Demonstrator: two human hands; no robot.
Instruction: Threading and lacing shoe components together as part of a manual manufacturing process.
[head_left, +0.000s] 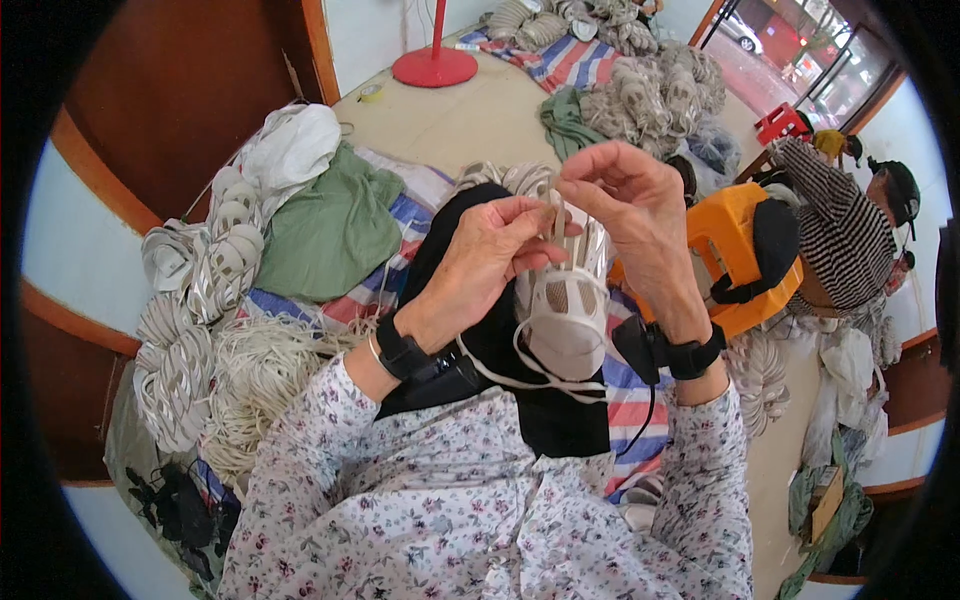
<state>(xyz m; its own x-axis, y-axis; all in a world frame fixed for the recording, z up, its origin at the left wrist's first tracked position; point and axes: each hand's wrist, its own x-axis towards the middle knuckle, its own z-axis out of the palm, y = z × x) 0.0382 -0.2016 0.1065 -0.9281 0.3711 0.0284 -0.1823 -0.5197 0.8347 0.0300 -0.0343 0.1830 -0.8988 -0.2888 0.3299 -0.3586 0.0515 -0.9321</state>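
Observation:
A whitish-grey shoe upper [566, 335] with mesh cut-outs rests over my lap, its rounded toe toward me. My left hand [485, 250] is closed on the upper's opening, thumb and fingers pinched at the eyelet edge. Just above it, my right hand [632, 205] pinches thumb to forefinger beside a pale strip that looks like the shoelace; its tip is hidden by the fingers. A loose length of white shoelace [520, 383] loops round the toe and across the black cloth [565, 430] on my lap.
At left lie stacked shoe uppers [180, 370], a heap of pale laces [265, 385] and a green cloth [330, 225]. An orange plastic stool [735, 250] stands at right, near a person in a striped top [840, 225]. More uppers [655, 95] and a red stand base [435, 68] are farther off.

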